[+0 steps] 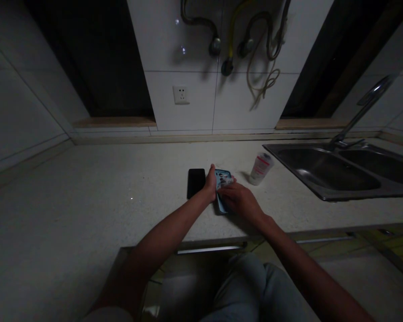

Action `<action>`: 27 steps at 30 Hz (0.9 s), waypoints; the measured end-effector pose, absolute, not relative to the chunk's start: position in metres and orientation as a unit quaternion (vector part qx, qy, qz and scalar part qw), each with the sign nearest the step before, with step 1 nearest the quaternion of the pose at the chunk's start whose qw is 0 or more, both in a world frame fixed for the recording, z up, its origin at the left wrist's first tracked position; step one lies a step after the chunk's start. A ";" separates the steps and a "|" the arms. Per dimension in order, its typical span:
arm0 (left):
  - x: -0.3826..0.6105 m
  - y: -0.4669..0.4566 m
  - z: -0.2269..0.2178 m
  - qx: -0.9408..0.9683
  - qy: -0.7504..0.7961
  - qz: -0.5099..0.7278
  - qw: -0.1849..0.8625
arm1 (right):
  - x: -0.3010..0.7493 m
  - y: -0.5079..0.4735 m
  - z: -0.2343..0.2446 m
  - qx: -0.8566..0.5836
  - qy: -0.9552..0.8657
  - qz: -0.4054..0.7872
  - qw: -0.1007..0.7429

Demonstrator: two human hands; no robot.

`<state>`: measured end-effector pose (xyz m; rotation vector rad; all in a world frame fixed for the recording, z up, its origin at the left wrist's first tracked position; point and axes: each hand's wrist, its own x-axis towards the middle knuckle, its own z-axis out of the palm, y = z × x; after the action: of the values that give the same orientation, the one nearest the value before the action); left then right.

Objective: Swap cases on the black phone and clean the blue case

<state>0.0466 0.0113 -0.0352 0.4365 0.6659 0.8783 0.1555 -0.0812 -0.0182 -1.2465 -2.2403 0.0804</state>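
Light-blue, flat rectangular phone-like object [222, 207] sits between both hands, over the pale speckled stone bench [104, 188]. Left hand [210, 183] grip: pinching its left edge. Right hand [238, 195] grip: fingers bunched over it; can't tell if pinching. Best keep the left steady, right fingers light. Black rectangular phone [195, 180] left, clear red-printed plastic cup [261, 168] right.
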 end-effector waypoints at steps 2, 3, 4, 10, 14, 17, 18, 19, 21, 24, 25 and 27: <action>0.045 0.011 -0.033 0.210 0.319 0.400 0.833 | 0.164 -0.093 -0.015 -0.409 -0.873 0.067 0.258; 0.044 0.011 -0.032 0.216 0.321 0.393 0.834 | 0.167 -0.098 -0.013 -0.379 -0.889 0.087 0.242; 0.043 0.010 -0.032 0.223 0.324 0.387 0.834 | 0.171 -0.102 -0.010 -0.365 -0.897 0.094 0.230; 0.041 0.010 -0.028 0.237 0.319 0.369 0.840 | 0.189 -0.099 -0.003 -0.417 -0.902 -0.004 0.111; 0.044 0.011 -0.027 0.219 0.329 0.382 0.835 | 0.191 -0.082 -0.009 -0.457 -0.881 -0.071 0.097; 0.048 0.011 -0.030 0.218 0.332 0.369 0.840 | 0.188 -0.066 -0.010 -0.515 -0.842 -0.085 0.134; 0.049 0.011 -0.031 0.220 0.334 0.363 0.842 | 0.186 -0.060 -0.009 -0.542 -0.822 -0.082 0.155; 0.050 0.011 -0.033 0.222 0.336 0.358 0.842 | 0.183 -0.053 -0.008 -0.569 -0.800 -0.076 0.177; 0.052 0.010 -0.035 0.233 0.344 0.354 0.838 | 0.178 -0.040 -0.006 -0.603 -0.765 -0.063 0.215; 0.052 0.010 -0.039 0.253 0.354 0.361 0.825 | 0.166 -0.023 -0.005 -0.608 -0.751 -0.056 0.251; 0.051 0.010 -0.040 0.253 0.349 0.368 0.824 | 0.161 -0.020 -0.006 -0.602 -0.753 -0.055 0.260; 0.050 0.011 -0.042 0.242 0.317 0.398 0.826 | 0.154 -0.017 -0.008 -0.582 -0.760 -0.052 0.283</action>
<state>0.0503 0.0109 -0.0421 0.5152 0.6743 0.8454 0.1535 -0.0171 -0.0083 -1.5588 -2.0359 -0.1394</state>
